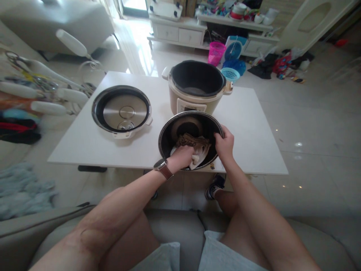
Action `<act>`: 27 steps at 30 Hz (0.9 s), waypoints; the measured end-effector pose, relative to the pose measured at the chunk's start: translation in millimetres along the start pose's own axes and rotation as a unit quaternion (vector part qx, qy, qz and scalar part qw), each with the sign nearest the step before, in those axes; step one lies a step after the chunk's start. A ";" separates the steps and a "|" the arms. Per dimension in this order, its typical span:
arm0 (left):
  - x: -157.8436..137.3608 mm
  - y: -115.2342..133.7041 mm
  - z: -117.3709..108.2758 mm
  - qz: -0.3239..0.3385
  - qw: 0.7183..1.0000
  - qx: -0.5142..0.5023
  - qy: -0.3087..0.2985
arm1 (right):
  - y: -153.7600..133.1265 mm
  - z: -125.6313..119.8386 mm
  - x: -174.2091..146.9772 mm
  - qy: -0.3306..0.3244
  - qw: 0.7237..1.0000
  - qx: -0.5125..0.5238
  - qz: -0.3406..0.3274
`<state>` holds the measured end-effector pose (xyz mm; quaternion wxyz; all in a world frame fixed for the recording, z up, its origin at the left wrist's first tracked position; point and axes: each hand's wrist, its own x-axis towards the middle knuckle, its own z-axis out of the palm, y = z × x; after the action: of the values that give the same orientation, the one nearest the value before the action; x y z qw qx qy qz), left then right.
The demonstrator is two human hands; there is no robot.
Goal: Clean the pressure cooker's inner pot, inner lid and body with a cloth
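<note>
A dark inner pot (191, 121) is tilted towards me at the near edge of the white table. My right hand (225, 143) grips its right rim, thumb inside and fingers outside. Inside the pot, my left hand (182, 155) is closed on a crumpled white and brown cloth (200, 147); a watch is on that wrist. Behind the pot stands the pressure cooker body (191, 101), dark inside and pale outside, with a control panel in front. To the left, the cooker's lid (124, 109) lies with its metal underside up.
The white table (248, 128) carries these parts. A grey sofa (180, 229) is under me. Beyond the table, a pink basket (216, 52) and a light blue basket (230, 73) stand on the tiled floor. A white rack (59, 94) is at the left.
</note>
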<state>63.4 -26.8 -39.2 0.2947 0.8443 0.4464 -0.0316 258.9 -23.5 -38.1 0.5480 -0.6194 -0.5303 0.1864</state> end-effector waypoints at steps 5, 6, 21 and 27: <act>-1.9 2.6 -7.7 -0.008 0.998 0.055 -0.021 | 2.3 -11.6 8.8 -0.034 0.999 -0.009 -0.037; -2.4 2.9 -8.5 -0.006 0.998 0.055 -0.022 | 2.5 -11.7 8.6 -0.034 0.999 -0.010 -0.038; 17.2 14.6 22.2 0.015 0.928 -0.356 0.108 | -5.4 5.5 -12.7 0.027 0.999 0.003 0.021; 10.6 23.2 22.4 0.073 0.930 -0.325 0.154 | -5.0 18.8 -29.0 0.057 0.996 0.011 0.067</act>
<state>92.4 -40.7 -50.2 0.4823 0.7271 0.4091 0.2672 230.7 -40.3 -50.1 0.5706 -0.6570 -0.4532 0.1933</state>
